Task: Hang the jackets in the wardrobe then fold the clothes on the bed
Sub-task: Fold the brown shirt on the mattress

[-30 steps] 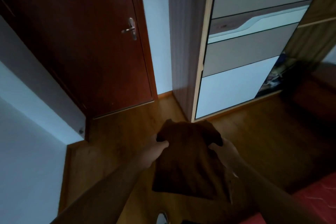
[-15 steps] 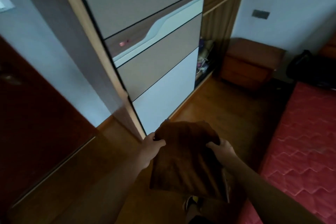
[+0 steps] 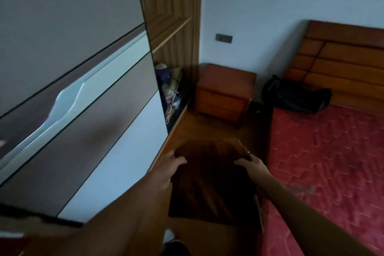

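Note:
A dark brown folded garment (image 3: 212,183) hangs in front of me over the wooden floor. My left hand (image 3: 168,170) grips its upper left edge and my right hand (image 3: 252,165) grips its upper right edge, thumbs on top. The wardrobe (image 3: 83,81) fills the left side, its grey and white sliding door shut over most of it. An open section (image 3: 172,89) beside the door shows piled clothes low down. The bed with a red quilted cover (image 3: 332,162) is on the right. A black garment or bag (image 3: 295,95) lies at the bed's head.
A wooden nightstand (image 3: 225,91) stands between the wardrobe and the bed against the pale wall. A wooden headboard (image 3: 340,62) rises behind the bed. A strip of wooden floor (image 3: 207,131) runs between wardrobe and bed. My foot (image 3: 170,239) shows at the bottom.
The view has swung right, from the red door and wardrobe side to the wardrobe front, nightstand and bed. Both hands keep holding the brown garment the same way.

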`<state>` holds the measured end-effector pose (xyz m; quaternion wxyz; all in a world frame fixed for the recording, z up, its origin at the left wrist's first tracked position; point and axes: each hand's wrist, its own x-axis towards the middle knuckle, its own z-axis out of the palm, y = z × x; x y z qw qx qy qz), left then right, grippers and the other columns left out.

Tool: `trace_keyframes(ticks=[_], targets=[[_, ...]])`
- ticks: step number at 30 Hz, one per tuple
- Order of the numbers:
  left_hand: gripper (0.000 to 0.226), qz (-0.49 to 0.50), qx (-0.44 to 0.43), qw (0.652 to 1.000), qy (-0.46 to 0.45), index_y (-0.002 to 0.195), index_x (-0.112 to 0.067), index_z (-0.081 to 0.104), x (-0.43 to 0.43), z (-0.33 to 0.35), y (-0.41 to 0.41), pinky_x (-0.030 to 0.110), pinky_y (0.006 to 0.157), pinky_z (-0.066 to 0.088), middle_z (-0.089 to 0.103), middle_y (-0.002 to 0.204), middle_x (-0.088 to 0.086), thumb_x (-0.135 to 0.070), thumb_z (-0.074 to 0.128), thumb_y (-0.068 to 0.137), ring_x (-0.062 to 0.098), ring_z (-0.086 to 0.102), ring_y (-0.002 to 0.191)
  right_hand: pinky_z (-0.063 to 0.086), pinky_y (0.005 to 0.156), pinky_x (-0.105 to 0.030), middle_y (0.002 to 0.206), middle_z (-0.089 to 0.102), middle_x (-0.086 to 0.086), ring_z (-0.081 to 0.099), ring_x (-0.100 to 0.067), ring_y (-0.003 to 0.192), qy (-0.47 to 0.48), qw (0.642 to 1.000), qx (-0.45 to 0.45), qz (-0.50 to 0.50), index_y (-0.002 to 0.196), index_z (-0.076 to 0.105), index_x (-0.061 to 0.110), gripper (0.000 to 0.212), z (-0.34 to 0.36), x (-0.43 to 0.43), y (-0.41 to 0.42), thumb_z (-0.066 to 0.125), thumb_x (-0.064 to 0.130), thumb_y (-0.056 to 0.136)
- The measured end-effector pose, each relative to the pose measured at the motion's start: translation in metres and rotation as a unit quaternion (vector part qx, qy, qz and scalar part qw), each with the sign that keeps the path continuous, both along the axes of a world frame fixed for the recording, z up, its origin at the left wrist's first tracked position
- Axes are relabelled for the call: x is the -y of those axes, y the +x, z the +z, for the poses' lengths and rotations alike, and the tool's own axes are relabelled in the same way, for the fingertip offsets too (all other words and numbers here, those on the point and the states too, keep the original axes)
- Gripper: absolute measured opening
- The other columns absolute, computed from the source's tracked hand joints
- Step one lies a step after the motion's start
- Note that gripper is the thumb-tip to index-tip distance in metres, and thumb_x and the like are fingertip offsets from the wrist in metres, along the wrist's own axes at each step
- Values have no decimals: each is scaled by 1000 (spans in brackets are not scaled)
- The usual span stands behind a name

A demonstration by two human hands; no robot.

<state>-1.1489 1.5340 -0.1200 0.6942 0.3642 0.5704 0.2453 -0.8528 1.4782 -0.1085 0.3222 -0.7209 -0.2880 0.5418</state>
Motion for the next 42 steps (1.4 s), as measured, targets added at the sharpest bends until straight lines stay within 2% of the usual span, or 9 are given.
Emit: trace_keyframes(ticks=[4, 8, 11, 17, 20, 27, 31, 35, 42], targets=[[50, -49, 4, 999, -3, 126, -25, 63, -95, 2, 46, 36, 82, 59, 76, 109, 1, -25, 75, 77, 23, 73, 100, 61, 84, -52, 108, 72, -13, 75, -33, 90, 16, 998, -35, -41, 114, 64, 29, 32, 2, -70, 41, 76, 26, 85], [53, -89, 22, 996, -17, 134, -26, 57, -204, 0, 80, 48, 100, 53, 69, 124, 7, -20, 74, 84, 30, 67, 113, 63, 73, -42, 110, 72, -11, 76, -28, 86, 34, 997, -42, -51, 124, 60, 28, 45, 2, -162, 76, 78, 24, 83], [41, -110, 39, 993, -30, 122, -33, 57, -284, 12, 102, 42, 86, 59, 70, 120, 6, -12, 70, 89, 27, 70, 106, 62, 69, -34, 111, 72, -5, 76, -20, 84, 44, 998, -24, -44, 128, 57, 36, 54, 8, -228, 99, 79, 28, 79], [72, -134, 37, 990, -11, 148, -39, 36, -413, 45, 134, 49, 102, 50, 60, 134, 8, -3, 65, 92, 32, 62, 118, 61, 86, -49, 107, 77, -2, 75, -27, 95, 63, 995, -77, -32, 126, 57, 46, 75, 24, -356, 139, 87, 31, 58], [81, -126, 37, 991, 2, 153, -43, 26, -467, 53, 140, 51, 106, 47, 59, 135, 6, 1, 61, 94, 34, 59, 121, 61, 80, -45, 110, 76, -7, 74, -32, 97, 73, 991, -112, -15, 129, 54, 50, 80, 27, -421, 149, 86, 22, 62], [80, -22, 61, 998, 18, 150, -44, 30, -575, 74, 148, 57, 107, 45, 58, 138, 8, 10, 54, 95, 37, 59, 123, 60, 67, -38, 102, 76, -10, 75, -31, 85, 122, 984, -112, 66, 135, 54, 30, 64, 14, -602, 166, 73, -3, 83], [74, 34, 63, 997, 41, 148, -44, 32, -630, 97, 155, 56, 105, 46, 51, 145, 4, 6, 53, 98, 32, 54, 128, 61, 82, -44, 114, 74, -3, 73, -30, 101, 126, 969, -148, 151, 133, 54, 42, 67, 29, -707, 171, 76, 8, 80], [71, 104, 58, 992, 50, 144, -48, 33, -681, 115, 149, 50, 85, 57, 51, 143, 4, -1, 58, 97, 32, 56, 124, 62, 74, -35, 114, 75, 0, 74, -26, 100, 122, 950, -172, 231, 131, 54, 40, 58, 58, -802, 162, 71, 7, 86], [82, 213, 25, 975, 58, 135, -68, 31, -735, 117, 117, 51, 81, 58, 52, 135, -14, -13, 69, 89, 23, 56, 121, 61, 74, -31, 114, 74, 4, 74, -21, 99, 120, 910, -171, 358, 135, 53, 37, 59, 89, -924, 107, 70, 10, 86]])
